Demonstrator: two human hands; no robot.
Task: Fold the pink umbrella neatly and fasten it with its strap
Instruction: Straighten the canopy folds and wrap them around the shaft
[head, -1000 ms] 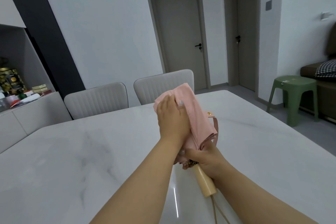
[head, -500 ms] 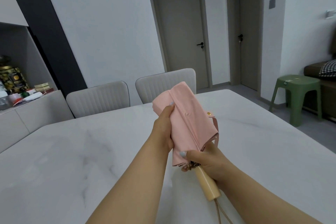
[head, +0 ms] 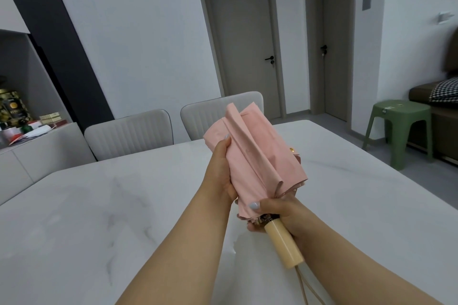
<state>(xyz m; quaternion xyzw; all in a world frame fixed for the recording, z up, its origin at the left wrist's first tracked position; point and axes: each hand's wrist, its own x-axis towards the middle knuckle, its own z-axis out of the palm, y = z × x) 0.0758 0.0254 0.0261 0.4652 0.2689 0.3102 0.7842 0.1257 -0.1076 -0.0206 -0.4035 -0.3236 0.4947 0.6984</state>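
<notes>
The collapsed pink umbrella is held above the white marble table, canopy pointing away from me, its folds loose and uneven. My left hand grips the left side of the canopy, thumb pressed on a fold. My right hand clamps the canopy's lower edge where it meets the pale wooden handle, thumb on the fabric. The strap's gold snap peeks out at the right of the canopy; the strap itself is mostly hidden. A cord hangs from the handle's end.
Two pale upholstered chairs stand at the table's far side. A sideboard with tins and papers is at the left. A green plastic stool and a sofa stand at the right, doors behind.
My left hand has slid from the top of the canopy round to its left side, uncovering the folds. The umbrella has turned slightly and a long fold now stands up along it.
</notes>
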